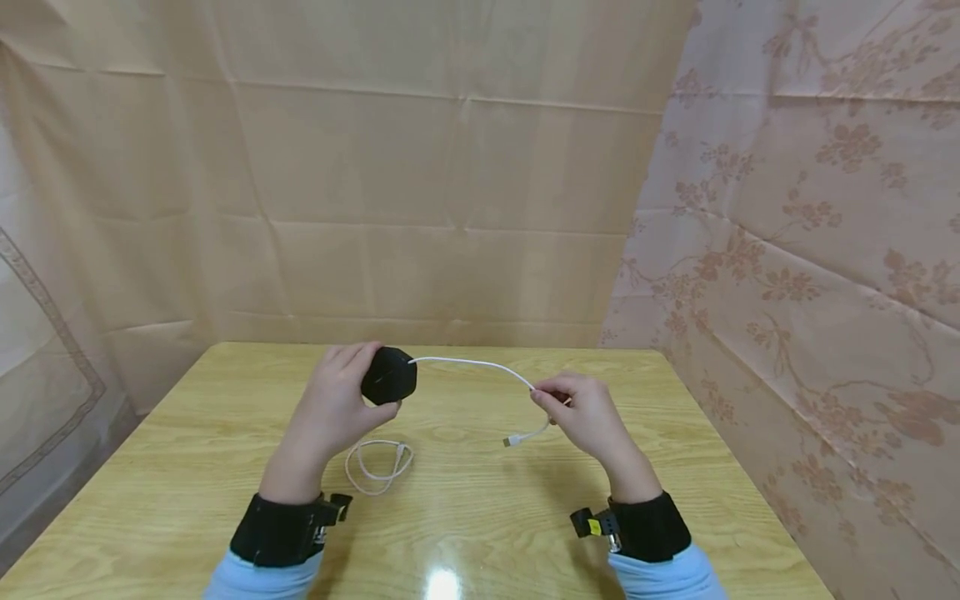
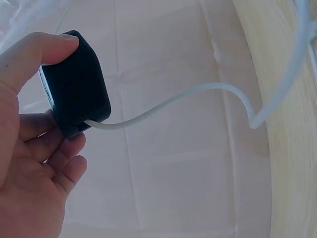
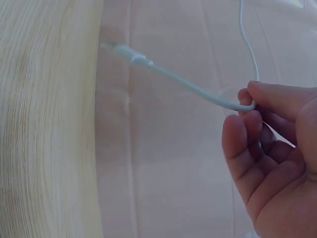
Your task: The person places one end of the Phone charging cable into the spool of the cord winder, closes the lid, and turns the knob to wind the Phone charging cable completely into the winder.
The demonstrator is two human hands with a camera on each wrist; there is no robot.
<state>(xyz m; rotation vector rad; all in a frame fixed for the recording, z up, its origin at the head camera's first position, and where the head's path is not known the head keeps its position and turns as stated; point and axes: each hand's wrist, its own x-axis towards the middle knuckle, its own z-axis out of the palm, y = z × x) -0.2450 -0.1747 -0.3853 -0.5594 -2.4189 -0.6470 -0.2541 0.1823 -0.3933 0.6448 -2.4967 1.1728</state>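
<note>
In the head view my left hand (image 1: 337, 404) grips a black six-sided case (image 1: 390, 377) between thumb and fingers, raised over the table. A white USB cable (image 1: 472, 362) comes out of a hole in the case's edge, clearest in the left wrist view, and arcs across to the right. My right hand (image 1: 588, 414) pinches this cable between thumb and fingertips. Past the pinch, the cable's free end hangs toward the left with its plug (image 1: 513, 439). In the right wrist view the plug (image 3: 131, 54) points to the upper left. The left palm hides part of the case.
A loop of white cable (image 1: 378, 479) lies on the wooden table (image 1: 465, 517), below and right of the left hand. Beige cloth (image 1: 420, 183) hangs behind the table, with flowered cloth (image 1: 810, 275) along the right side. Each wrist wears a black band with a small camera.
</note>
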